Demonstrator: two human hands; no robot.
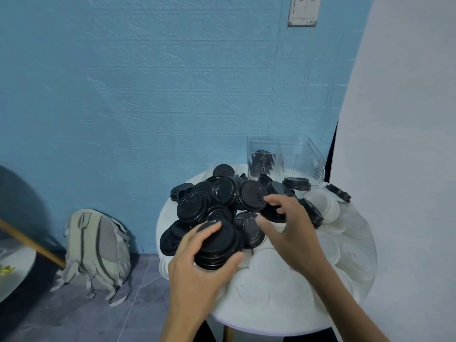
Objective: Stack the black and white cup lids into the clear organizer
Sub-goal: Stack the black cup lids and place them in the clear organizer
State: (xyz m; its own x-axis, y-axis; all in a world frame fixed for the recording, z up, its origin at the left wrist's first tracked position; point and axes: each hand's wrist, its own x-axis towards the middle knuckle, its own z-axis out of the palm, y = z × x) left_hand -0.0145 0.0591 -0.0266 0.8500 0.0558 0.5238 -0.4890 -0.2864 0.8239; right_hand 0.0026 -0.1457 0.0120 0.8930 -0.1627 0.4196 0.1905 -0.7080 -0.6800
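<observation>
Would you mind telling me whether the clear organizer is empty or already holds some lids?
Partly filled: the clear organizer holds black lids in its left compartment; the right compartment looks empty.

A blue wall [148,82] with an embossed brick pattern fills most of the view. High on it, toward the right, sits a white light switch [304,9]. A plain white wall [407,119] takes up the right side. The floor [86,317] is grey tile with pale joints. A pale grey-green backpack [95,253] leans against the foot of the blue wall. At the left edge stands a round mirror [12,265] with a wooden strut [32,243]. The round white bench [271,314] stands in the corner.
</observation>
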